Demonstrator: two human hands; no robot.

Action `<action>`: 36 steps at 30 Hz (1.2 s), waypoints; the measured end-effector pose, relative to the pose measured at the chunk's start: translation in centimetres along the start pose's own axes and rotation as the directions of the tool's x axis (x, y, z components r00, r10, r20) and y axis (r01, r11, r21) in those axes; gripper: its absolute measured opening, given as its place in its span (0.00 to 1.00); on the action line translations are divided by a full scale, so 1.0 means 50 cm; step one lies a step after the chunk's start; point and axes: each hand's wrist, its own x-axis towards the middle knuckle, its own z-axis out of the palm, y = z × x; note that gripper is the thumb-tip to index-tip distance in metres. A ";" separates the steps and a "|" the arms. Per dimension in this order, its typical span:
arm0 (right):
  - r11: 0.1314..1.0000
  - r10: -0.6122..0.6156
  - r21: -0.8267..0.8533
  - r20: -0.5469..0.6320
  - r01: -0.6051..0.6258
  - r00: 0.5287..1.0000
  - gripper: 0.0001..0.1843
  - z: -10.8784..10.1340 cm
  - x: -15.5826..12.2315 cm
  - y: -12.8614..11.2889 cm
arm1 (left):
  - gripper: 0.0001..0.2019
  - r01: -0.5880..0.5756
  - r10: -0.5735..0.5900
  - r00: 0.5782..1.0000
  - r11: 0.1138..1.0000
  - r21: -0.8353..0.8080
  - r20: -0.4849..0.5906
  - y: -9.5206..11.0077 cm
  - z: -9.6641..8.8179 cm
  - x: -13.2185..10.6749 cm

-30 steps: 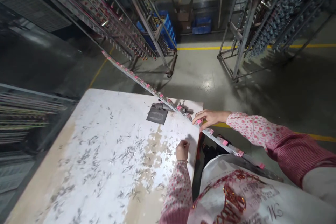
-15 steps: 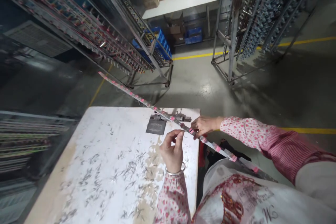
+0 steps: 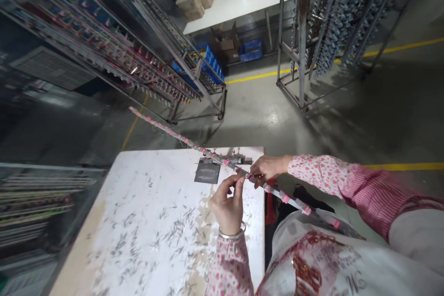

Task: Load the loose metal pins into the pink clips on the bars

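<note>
The right hand (image 3: 268, 169) grasps the strip (image 3: 214, 156); the left hand (image 3: 227, 206) pinches beside it, whether on anything I cannot tell. Past the left hand, a plate (image 3: 207, 175) lies on the worktop (image 3: 138, 164).

On my white apron (image 3: 314, 249) I make out what looks like a script M (image 3: 355, 282); the smaller print is too blurred to read.

Piece (image 3: 247, 176) at left fingers (image 3: 238, 188) too small to tell, multicoloured rack (image 3: 135, 60) blurred (top cut off)
</note>
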 end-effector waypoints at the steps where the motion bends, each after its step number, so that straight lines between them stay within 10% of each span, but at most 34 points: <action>1: 1.000 -0.002 -0.002 -0.003 0.002 1.000 0.18 -0.001 0.000 -0.001 | 0.07 -0.005 0.005 1.000 1.000 0.006 0.007 0.001 0.000 0.000; 12: 0.956 0.065 0.290 -0.033 -0.053 0.997 0.19 0.005 -0.014 0.008 | 0.09 0.002 0.001 0.997 0.999 -0.052 0.072 0.009 0.006 -0.005; 16: 0.741 0.222 0.644 0.029 -0.188 0.975 0.25 0.007 -0.049 0.013 | 0.13 0.301 -0.300 0.953 0.953 -0.033 0.032 -0.111 0.004 -0.060; 21: 0.545 0.396 0.811 -0.024 -0.214 0.918 0.26 0.017 -0.126 -0.020 | 0.07 0.507 -0.535 0.813 0.845 0.173 0.231 -0.303 0.032 -0.232; 25: 0.516 0.349 0.830 0.023 -0.212 0.937 0.30 0.027 -0.143 -0.064 | 0.05 0.550 -0.590 0.739 0.807 0.216 0.325 -0.346 0.098 -0.364; 30: 0.608 0.386 0.732 0.065 -0.307 0.920 0.28 0.048 -0.106 -0.086 | 0.03 0.583 -0.633 0.711 0.775 0.245 0.306 -0.353 0.161 -0.422; 36: 0.843 0.297 0.479 -0.031 -0.247 0.954 0.25 0.038 -0.090 -0.093 | 0.06 0.568 -0.576 0.764 0.814 0.120 0.290 -0.357 0.116 -0.379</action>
